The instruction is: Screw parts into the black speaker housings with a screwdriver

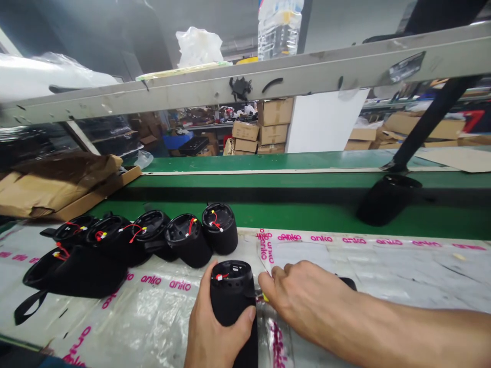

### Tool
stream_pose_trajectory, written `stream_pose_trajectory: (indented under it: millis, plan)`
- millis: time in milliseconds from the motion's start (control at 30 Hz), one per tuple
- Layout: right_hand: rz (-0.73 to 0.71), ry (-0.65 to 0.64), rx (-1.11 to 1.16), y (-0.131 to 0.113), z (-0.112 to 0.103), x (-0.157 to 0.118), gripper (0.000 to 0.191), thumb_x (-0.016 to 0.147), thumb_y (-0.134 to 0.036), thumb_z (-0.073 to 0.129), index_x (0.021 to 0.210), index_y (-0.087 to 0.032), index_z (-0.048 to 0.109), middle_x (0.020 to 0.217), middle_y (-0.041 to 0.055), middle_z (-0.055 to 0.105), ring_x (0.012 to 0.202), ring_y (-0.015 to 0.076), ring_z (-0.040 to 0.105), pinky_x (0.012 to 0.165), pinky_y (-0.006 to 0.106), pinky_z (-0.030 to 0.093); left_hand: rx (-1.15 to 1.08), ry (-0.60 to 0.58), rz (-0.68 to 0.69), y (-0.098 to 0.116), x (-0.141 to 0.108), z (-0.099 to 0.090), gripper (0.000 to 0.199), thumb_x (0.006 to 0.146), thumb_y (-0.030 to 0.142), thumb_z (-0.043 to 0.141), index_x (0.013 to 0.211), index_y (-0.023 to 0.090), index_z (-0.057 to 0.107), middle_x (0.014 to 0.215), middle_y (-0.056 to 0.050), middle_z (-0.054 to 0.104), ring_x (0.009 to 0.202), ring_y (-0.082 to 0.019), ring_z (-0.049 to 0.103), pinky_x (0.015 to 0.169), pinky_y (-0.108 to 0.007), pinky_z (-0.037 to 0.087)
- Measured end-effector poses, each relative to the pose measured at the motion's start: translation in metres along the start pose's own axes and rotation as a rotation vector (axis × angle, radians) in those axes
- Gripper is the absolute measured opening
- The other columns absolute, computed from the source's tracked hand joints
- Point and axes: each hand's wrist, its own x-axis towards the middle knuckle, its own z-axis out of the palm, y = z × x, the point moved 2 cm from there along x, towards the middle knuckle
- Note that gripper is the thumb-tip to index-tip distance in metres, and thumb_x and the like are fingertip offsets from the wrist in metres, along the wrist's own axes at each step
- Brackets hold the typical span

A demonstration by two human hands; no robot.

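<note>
Plastic-covered bench [383, 271] by a green conveyor; left hand [215, 327] wrapped round a black speaker shell [232, 294], right hand [303, 294] curled narrow, pinching something tiny at its side

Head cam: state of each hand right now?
Left hand: closed around the black cylindrical housing, holding it upright.
Right hand: fingers curled at the housing's side; something yellow at the fingertips, grip cannot be told.

Row of black cylinders [184, 236] with red wires on plastic sheet [383, 271] printed "anko" in pink. Green conveyor [291, 189] behind, one black shell [387, 199] lying on it. Torn cardboard [57, 184] at left. Metal rail [268, 76] overhead, water bottle [279, 28] and white bag [198, 47] above it. Stacked boxes [264, 128] in background.
</note>
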Motion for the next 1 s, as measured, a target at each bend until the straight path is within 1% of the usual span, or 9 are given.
stream_pose_trajectory:
  millis: [167,267,367,467,567,733,833,900,1000]
  plan:
    - [0.002,0.032,0.128,0.006,0.001,0.002,0.024,0.072,-0.003,0.062,0.08,-0.021,0.047,0.074,0.0029,0.057,0.05,0.0164,0.047,0.042,0.034,0.018,-0.031,-0.055,0.018,-0.001,0.003,0.0,0.083,0.068,0.039,0.07,0.142,0.025,0.036,0.137,-0.009,0.056,0.128,-0.031,0.051,0.112,-0.047,0.035]
    - [0.043,0.129,0.315,0.008,0.001,0.004,0.011,0.094,-0.021,0.059,0.09,-0.019,0.049,0.072,0.0006,0.06,0.053,0.017,0.053,0.045,0.033,0.024,-0.177,-0.152,0.028,-0.002,0.004,-0.007,0.086,0.067,0.047,0.073,0.141,0.023,0.037,0.134,-0.008,0.059,0.126,-0.03,0.054,0.112,-0.044,0.037]
    - [0.11,0.221,0.513,0.009,0.0,0.003,0.016,0.102,-0.034,0.054,0.096,-0.02,0.047,0.079,0.0002,0.063,0.064,0.0189,0.06,0.052,0.032,0.033,-0.349,-0.231,-0.042,-0.003,0.003,-0.016,0.088,0.067,0.054,0.073,0.14,0.021,0.037,0.134,-0.009,0.061,0.127,-0.03,0.054,0.111,-0.041,0.038]
    - [0.221,0.203,0.603,0.011,0.005,0.0,0.013,0.103,-0.032,0.051,0.097,-0.022,0.046,0.082,-0.0005,0.063,0.065,0.0198,0.061,0.055,0.032,0.036,-0.457,-0.29,-0.148,-0.005,-0.003,-0.022,0.093,0.068,0.055,0.074,0.143,0.019,0.034,0.133,-0.01,0.062,0.125,-0.031,0.056,0.109,-0.042,0.041]
    - [0.229,0.158,0.614,0.013,0.013,-0.002,0.011,0.103,-0.032,0.049,0.1,-0.022,0.045,0.079,-0.0005,0.063,0.064,0.0204,0.061,0.055,0.032,0.034,-0.494,-0.345,-0.206,-0.01,-0.005,-0.025,0.097,0.067,0.053,0.075,0.147,0.02,0.03,0.134,-0.01,0.061,0.125,-0.032,0.056,0.11,-0.045,0.04]
    - [0.146,0.12,0.489,0.008,0.025,-0.005,0.01,0.1,-0.028,0.051,0.097,-0.02,0.046,0.077,0.0017,0.062,0.062,0.0204,0.059,0.052,0.032,0.03,-0.26,-0.467,-0.213,-0.021,0.0,-0.03,0.083,0.071,0.045,0.076,0.143,0.023,0.042,0.147,-0.008,0.05,0.139,-0.03,0.041,0.118,-0.046,0.028]
    - [0.086,0.09,0.399,0.001,0.032,-0.007,0.013,0.099,-0.029,0.055,0.094,-0.02,0.047,0.078,0.0016,0.061,0.062,0.02,0.058,0.051,0.033,0.029,-0.151,-0.553,-0.224,-0.024,0.004,-0.032,0.07,0.074,0.041,0.074,0.138,0.023,0.051,0.136,-0.009,0.06,0.125,-0.032,0.055,0.109,-0.048,0.04]
    - [0.056,0.09,0.37,-0.004,0.037,-0.008,0.015,0.099,-0.031,0.056,0.093,-0.02,0.048,0.078,0.0015,0.061,0.062,0.0195,0.057,0.05,0.033,0.029,-0.067,-0.525,-0.2,-0.024,0.007,-0.032,0.067,0.073,0.042,0.075,0.135,0.024,0.056,0.132,-0.009,0.063,0.122,-0.033,0.057,0.107,-0.048,0.043]
    - [0.034,0.094,0.343,-0.009,0.044,-0.011,0.014,0.1,-0.029,0.056,0.093,-0.02,0.048,0.076,0.0012,0.059,0.06,0.0194,0.055,0.049,0.034,0.028,0.077,-0.483,-0.096,-0.024,0.011,-0.031,0.069,0.071,0.044,0.077,0.134,0.025,0.058,0.14,-0.009,0.057,0.132,-0.034,0.049,0.113,-0.048,0.036]
